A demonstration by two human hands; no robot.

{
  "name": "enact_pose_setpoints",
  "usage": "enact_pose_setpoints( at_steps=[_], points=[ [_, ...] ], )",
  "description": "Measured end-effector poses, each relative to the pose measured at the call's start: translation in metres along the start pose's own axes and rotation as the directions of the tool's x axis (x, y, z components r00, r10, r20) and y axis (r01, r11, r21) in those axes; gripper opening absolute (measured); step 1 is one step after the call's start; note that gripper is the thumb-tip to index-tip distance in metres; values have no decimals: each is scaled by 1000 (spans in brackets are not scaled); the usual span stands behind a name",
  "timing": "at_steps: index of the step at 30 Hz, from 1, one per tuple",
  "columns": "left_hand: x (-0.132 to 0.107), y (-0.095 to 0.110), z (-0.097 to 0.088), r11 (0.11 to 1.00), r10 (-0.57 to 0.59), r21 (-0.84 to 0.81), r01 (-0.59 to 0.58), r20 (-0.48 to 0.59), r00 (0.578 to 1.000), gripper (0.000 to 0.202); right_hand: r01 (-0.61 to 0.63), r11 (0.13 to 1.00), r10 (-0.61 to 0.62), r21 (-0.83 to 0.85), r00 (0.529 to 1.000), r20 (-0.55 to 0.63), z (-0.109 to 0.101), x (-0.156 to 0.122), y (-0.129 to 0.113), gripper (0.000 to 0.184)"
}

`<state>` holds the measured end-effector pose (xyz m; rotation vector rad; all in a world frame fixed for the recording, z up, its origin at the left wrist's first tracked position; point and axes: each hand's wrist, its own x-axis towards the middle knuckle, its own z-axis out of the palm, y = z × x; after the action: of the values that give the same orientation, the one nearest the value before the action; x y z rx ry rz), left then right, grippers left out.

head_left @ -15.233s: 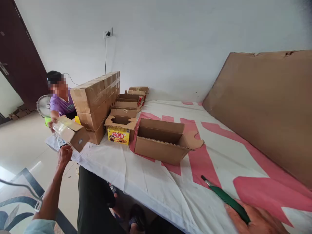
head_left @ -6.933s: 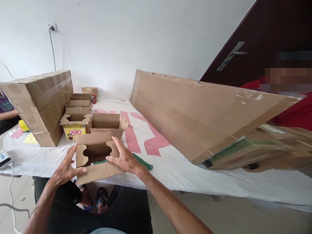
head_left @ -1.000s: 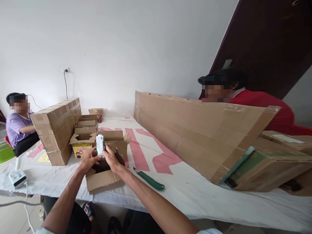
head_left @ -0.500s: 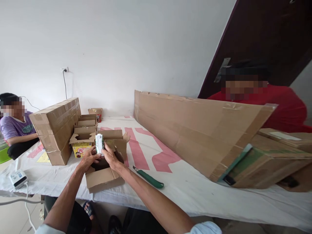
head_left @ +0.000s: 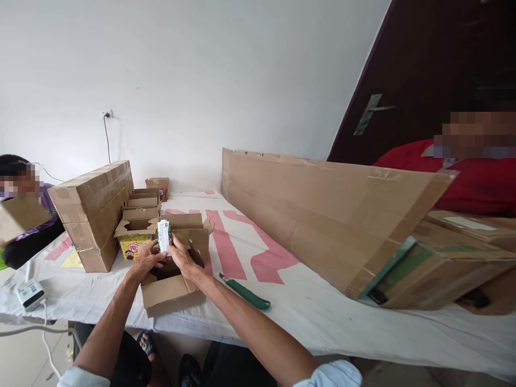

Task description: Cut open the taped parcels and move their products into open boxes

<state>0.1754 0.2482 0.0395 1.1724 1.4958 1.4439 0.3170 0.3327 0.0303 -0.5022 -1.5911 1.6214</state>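
Both my hands hold a small white and green packet (head_left: 163, 235) upright over an open cardboard box (head_left: 172, 293) at the table's near edge. My left hand (head_left: 147, 260) grips the packet from the left, my right hand (head_left: 179, 259) from the right, fingers closed on it. The box's flaps stand open; its inside is dark and mostly hidden by my hands. A green-handled knife (head_left: 245, 291) lies on the white and pink cloth (head_left: 290, 301) just right of the box.
Taped cartons (head_left: 94, 207) are stacked at the left, with several open boxes (head_left: 139, 215) and a yellow package (head_left: 132, 248) behind. A long cardboard sheet (head_left: 322, 215) leans across the right. One person sits far left, another in red at right. A white device (head_left: 28, 293) lies at left.
My hands and the packet have sunk slightly toward the box. The person in red has moved right; the person at left now holds up a carton.
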Motion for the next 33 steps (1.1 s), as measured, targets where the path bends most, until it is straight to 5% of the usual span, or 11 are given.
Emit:
enact_pose_setpoints(
  at_steps=[11, 24, 27, 30, 33],
  points=[
    [-7, 3, 3, 1000, 6, 13, -5, -19, 1000, 88, -54, 998, 53, -23, 998, -44, 1, 2, 9, 77],
    [-33, 39, 24, 945, 324, 48, -322, -41, 945, 64, 264, 942, -269, -207, 963, 2, 0, -53, -33, 64],
    [-41, 56, 20, 941, 338, 10, -338, -31, 941, 66, 357, 859, -357, -367, 931, 70, -7, -62, -50, 64],
    [-46, 75, 4, 932, 361, 18, -361, -104, 927, 65, 467, 677, -472, -569, 869, 151, -29, -61, -56, 57],
    [-45, 93, -21, 907, 419, 72, -414, -225, 879, 64, 391, 568, -484, -724, 870, 91, -64, -53, -45, 58]
  ],
)
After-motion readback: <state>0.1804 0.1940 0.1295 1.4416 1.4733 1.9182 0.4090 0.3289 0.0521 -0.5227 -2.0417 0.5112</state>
